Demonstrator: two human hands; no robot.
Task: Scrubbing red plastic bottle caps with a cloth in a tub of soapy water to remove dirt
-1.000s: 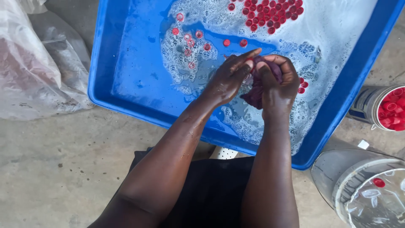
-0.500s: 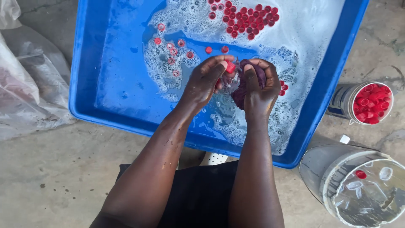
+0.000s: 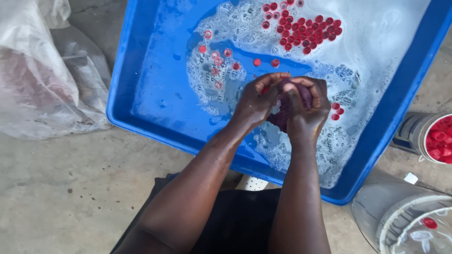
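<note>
A large blue tub (image 3: pixel 141 117) holds soapy water with foam. Several red bottle caps (image 3: pixel 306 30) float in a cluster at the far side, and a few more (image 3: pixel 336 110) drift by my hands. My left hand (image 3: pixel 256 99) and my right hand (image 3: pixel 308 108) are pressed together over the middle of the tub, both closed around a dark purple cloth (image 3: pixel 285 110). A red cap seems to sit between the left fingers and the cloth, mostly hidden.
A crumpled clear plastic bag (image 3: pixel 42 80) lies on the concrete floor at the left. A grey container of red caps (image 3: pixel 435 138) stands at the right edge. Below it a grey bucket (image 3: pixel 400 221) holds water and a red cap.
The view has shifted, so the tub and hands sit a little differently in frame. My hands have stayed together on the cloth, fingers kneading it.
</note>
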